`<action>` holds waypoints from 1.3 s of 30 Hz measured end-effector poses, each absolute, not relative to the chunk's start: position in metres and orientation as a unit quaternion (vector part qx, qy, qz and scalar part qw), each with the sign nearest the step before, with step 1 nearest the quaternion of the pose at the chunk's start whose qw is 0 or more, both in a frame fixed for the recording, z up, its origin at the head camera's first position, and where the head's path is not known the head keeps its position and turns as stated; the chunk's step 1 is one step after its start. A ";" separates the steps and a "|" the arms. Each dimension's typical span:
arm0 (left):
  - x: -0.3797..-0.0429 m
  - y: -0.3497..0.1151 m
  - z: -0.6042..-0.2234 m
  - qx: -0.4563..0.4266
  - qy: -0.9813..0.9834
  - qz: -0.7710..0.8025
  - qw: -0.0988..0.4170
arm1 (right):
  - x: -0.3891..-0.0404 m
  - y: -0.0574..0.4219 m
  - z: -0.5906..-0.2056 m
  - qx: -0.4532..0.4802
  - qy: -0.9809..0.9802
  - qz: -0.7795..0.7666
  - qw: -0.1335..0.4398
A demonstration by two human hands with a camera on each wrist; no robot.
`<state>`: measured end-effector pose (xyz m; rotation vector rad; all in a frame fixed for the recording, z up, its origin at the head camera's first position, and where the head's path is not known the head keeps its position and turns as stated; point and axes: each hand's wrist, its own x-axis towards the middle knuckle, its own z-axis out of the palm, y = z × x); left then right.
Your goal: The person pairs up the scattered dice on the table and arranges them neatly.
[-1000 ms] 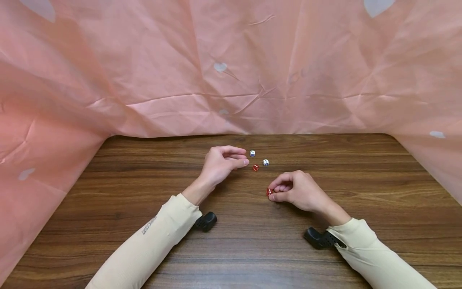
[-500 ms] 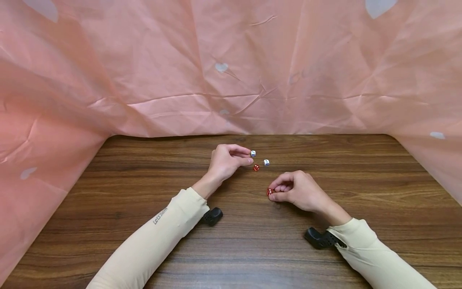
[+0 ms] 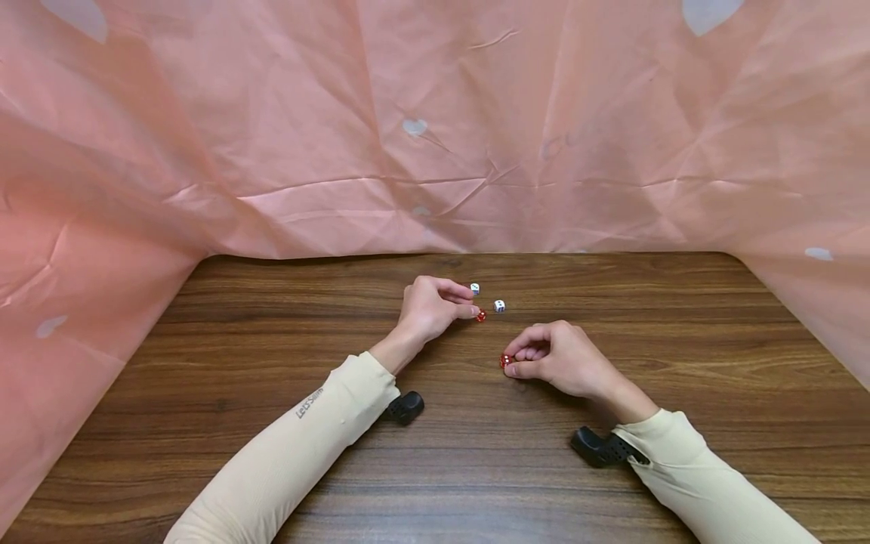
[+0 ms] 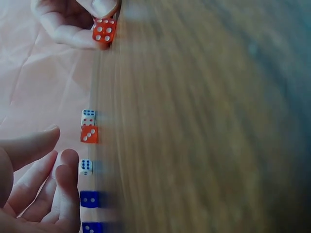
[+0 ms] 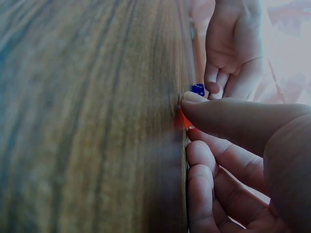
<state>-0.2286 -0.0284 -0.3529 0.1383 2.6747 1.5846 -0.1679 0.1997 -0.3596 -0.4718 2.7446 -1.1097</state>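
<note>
A brown wooden table runs back to a straight far edge, where a pink cloth rises like a wall and closes in both sides. A strip of wood separates that edge from the dice; a much deeper stretch lies on the person's side, and more wood spreads right of the right hand. That hand pinches a red die between thumb and fingers, low over the tabletop. The left hand reaches in, thumb and fingers parted, holding nothing. Just off its fingertips sits a white die; whether they touch, I cannot tell. Near its thumb lies a second red die, a second white die beyond. Two blue dice crowd the left fingers.
</note>
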 end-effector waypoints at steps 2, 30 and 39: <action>-0.228 -0.027 -0.353 0.049 0.864 0.500 0.018 | -0.168 0.200 -0.360 -0.156 0.913 -0.371 0.073; -0.229 -0.008 -0.352 0.046 0.906 0.420 0.017 | -0.168 0.199 -0.359 -0.149 0.906 -0.386 0.085; -0.229 -0.006 -0.353 0.052 0.917 0.395 0.021 | -0.168 0.200 -0.360 -0.153 0.905 -0.389 0.083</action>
